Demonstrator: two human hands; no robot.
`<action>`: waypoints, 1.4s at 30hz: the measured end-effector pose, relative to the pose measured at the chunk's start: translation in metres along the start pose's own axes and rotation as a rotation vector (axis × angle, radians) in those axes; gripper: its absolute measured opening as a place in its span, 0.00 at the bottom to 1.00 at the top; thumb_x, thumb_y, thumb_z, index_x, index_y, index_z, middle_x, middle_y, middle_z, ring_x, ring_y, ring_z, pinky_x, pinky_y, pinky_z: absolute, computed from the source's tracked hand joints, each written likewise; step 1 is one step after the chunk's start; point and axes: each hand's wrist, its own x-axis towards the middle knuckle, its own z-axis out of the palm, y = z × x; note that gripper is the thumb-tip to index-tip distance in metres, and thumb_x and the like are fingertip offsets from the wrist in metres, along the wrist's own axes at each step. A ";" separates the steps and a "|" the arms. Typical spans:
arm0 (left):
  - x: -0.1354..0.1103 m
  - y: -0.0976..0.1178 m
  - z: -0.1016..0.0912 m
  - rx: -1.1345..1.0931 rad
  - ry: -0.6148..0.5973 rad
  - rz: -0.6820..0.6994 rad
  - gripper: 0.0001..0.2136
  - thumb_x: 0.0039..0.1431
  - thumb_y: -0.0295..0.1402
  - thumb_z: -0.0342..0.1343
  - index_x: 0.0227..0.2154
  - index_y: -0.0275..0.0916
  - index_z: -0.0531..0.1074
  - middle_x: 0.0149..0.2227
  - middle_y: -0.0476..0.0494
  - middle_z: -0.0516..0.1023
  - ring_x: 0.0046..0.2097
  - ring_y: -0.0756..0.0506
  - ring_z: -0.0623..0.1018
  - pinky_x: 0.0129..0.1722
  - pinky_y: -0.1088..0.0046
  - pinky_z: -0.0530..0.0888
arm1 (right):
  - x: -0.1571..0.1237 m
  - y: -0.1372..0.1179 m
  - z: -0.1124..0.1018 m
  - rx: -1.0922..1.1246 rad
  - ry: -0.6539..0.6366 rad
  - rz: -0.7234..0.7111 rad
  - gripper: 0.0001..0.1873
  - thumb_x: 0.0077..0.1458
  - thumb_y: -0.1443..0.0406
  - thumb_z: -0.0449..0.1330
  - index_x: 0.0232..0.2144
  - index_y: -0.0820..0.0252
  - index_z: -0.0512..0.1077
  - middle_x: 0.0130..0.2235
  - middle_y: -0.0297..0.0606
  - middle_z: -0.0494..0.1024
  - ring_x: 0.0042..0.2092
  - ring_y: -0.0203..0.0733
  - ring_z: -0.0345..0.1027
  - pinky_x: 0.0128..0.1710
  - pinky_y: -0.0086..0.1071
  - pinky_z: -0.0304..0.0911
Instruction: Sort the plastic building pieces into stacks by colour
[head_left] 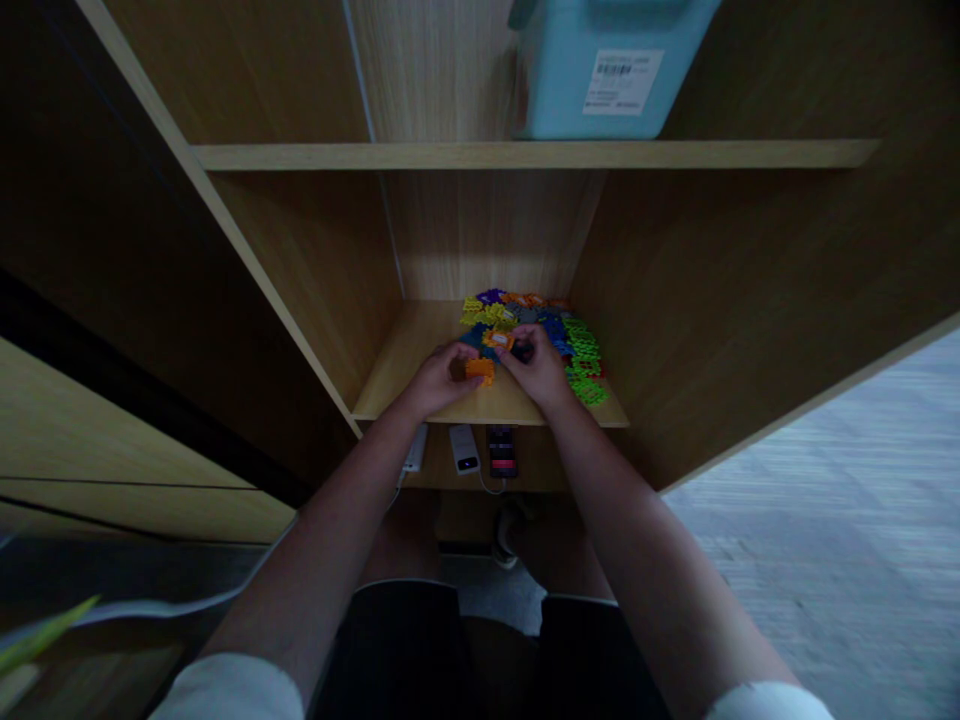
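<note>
The person's two hands work close together over a wooden shelf. The left hand grips an orange block between its thumb and fingers, the block standing out on the side toward the right hand. The right hand pinches an orange-yellow piece at its fingertips, a little farther from the person than the block and just beside it. A pale patch shows on top of that piece.

Beyond the hands lie small toothed plastic pieces in groups by colour: yellow pieces, purple pieces, more orange pieces and grey pieces. Blue pieces lie just past the right hand, and bright green pieces run down along its right side.

Below the hands, on a lower shelf, a white power bank and a phone lie side by side, with a white cable near them. High above the hands, a light blue bin with a white label stands on an upper shelf.
</note>
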 end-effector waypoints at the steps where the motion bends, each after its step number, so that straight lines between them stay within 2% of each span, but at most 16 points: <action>1: 0.000 0.000 0.000 0.000 0.000 0.000 0.18 0.55 0.39 0.71 0.47 0.43 0.77 0.49 0.41 0.83 0.53 0.38 0.81 0.61 0.53 0.76 | 0.000 0.000 0.000 0.000 -0.001 -0.001 0.25 0.59 0.44 0.68 0.47 0.51 0.70 0.48 0.42 0.81 0.47 0.51 0.75 0.51 0.48 0.74; 29: 0.000 -0.004 0.001 0.001 0.009 0.002 0.19 0.56 0.41 0.71 0.49 0.43 0.77 0.51 0.39 0.83 0.55 0.37 0.81 0.61 0.52 0.75 | -0.001 0.003 0.001 0.005 -0.014 0.011 0.26 0.59 0.42 0.68 0.48 0.50 0.70 0.49 0.41 0.81 0.48 0.51 0.75 0.52 0.48 0.74; 35: 0.000 -0.007 0.001 -0.052 0.075 -0.028 0.11 0.64 0.37 0.62 0.48 0.43 0.76 0.52 0.38 0.82 0.56 0.38 0.81 0.63 0.51 0.74 | 0.000 0.002 0.001 -0.001 -0.006 0.010 0.25 0.58 0.43 0.69 0.47 0.50 0.70 0.49 0.42 0.81 0.47 0.51 0.76 0.51 0.48 0.75; 39: 0.001 -0.012 0.000 -0.090 0.136 -0.070 0.10 0.63 0.32 0.59 0.47 0.43 0.75 0.51 0.40 0.83 0.57 0.39 0.81 0.64 0.53 0.74 | 0.000 0.000 0.000 0.000 -0.011 0.014 0.25 0.58 0.43 0.69 0.47 0.50 0.70 0.48 0.42 0.81 0.48 0.52 0.76 0.51 0.49 0.74; 42: 0.002 -0.015 -0.002 -0.091 0.167 -0.086 0.09 0.65 0.33 0.55 0.46 0.43 0.76 0.50 0.41 0.84 0.56 0.40 0.81 0.65 0.55 0.73 | 0.000 -0.003 -0.001 0.002 -0.017 0.021 0.26 0.58 0.42 0.68 0.47 0.49 0.70 0.49 0.42 0.81 0.48 0.52 0.76 0.51 0.49 0.74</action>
